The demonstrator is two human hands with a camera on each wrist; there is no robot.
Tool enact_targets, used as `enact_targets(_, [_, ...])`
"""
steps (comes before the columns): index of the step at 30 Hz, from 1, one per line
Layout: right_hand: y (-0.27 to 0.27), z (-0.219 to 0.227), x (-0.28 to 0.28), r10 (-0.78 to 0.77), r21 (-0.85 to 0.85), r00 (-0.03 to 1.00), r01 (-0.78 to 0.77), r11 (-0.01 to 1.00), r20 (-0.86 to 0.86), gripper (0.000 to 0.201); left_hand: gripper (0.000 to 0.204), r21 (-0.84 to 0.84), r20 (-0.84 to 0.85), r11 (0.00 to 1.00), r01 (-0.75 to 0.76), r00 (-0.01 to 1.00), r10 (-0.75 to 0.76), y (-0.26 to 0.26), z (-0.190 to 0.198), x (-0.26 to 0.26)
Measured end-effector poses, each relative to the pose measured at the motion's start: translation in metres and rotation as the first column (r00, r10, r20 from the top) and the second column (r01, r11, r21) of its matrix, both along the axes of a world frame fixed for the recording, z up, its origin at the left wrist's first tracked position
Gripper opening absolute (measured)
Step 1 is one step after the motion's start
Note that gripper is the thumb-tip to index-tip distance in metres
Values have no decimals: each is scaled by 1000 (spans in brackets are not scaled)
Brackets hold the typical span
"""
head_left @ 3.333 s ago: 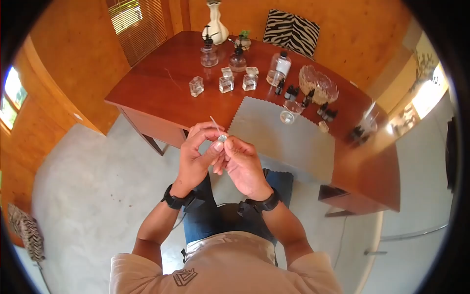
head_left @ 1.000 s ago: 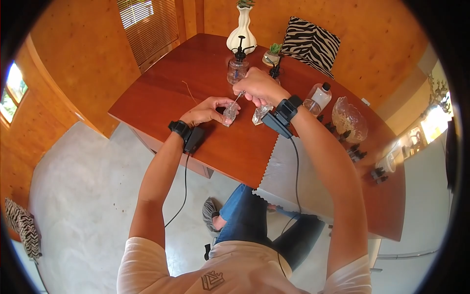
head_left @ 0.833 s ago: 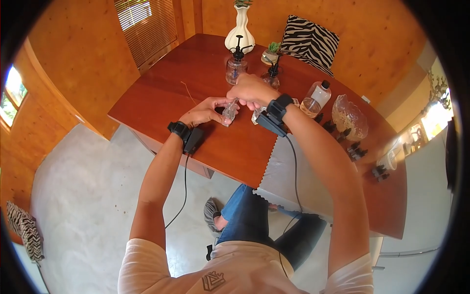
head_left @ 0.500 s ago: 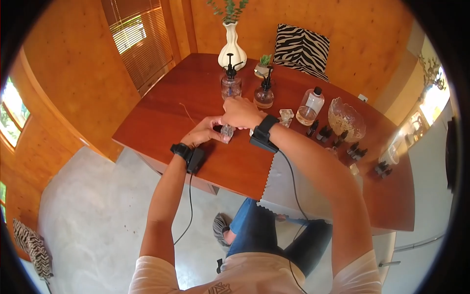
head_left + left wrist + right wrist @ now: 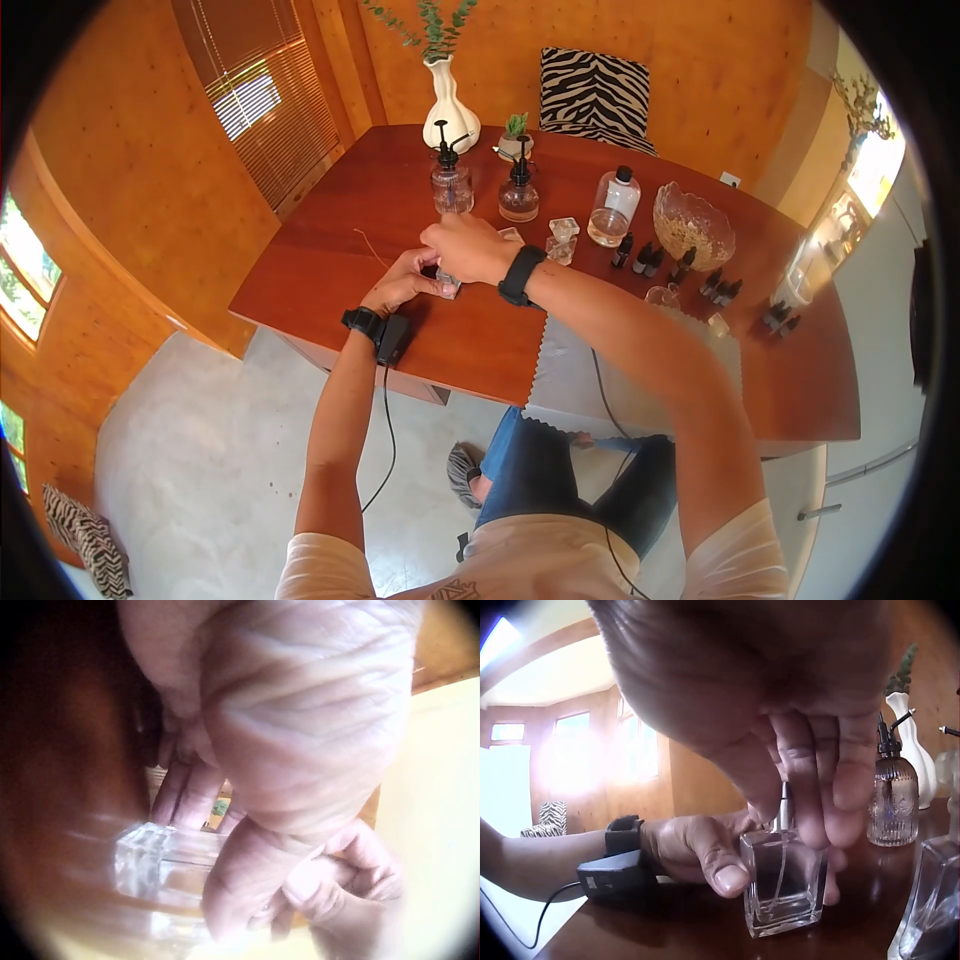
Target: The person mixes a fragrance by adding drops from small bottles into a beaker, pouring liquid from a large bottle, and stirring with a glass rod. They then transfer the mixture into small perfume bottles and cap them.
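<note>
A square clear glass bottle [image 5: 449,288] stands on the table, and the left hand [image 5: 398,284] grips its sides. In the right wrist view the bottle [image 5: 780,896] holds a thin tube running down from a silver spray top [image 5: 784,808] at its neck. The right hand [image 5: 467,248] is above, its thumb and fingers around that spray top [image 5: 786,796]. From the left wrist view, the left hand [image 5: 292,727] lies along the bottle [image 5: 146,862], and the right hand's fingers [image 5: 337,900] are close beside it.
Other square glass bottles [image 5: 561,249] stand right of the hands. Behind are two pump bottles [image 5: 452,188] and a white vase [image 5: 450,112]. Rightward sit a large clear bottle [image 5: 612,208], a glass bowl [image 5: 695,230], several dark droppers [image 5: 648,260] and a grey mat [image 5: 590,370].
Both hands have moved from before the table to the bottle upon it. The right hand has lowered the spray top, and its tube is inside the bottle. The head view has shifted.
</note>
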State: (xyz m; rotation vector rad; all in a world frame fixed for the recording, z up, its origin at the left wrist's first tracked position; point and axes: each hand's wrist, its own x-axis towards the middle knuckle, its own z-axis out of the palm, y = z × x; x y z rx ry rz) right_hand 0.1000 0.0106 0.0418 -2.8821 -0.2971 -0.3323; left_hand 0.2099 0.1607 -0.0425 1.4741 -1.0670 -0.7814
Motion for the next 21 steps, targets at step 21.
enact_targets(21, [-1,1,3,-124,7,990,123,992,61,27,39,8,-88,1000,-18,996,19,0,-1,0])
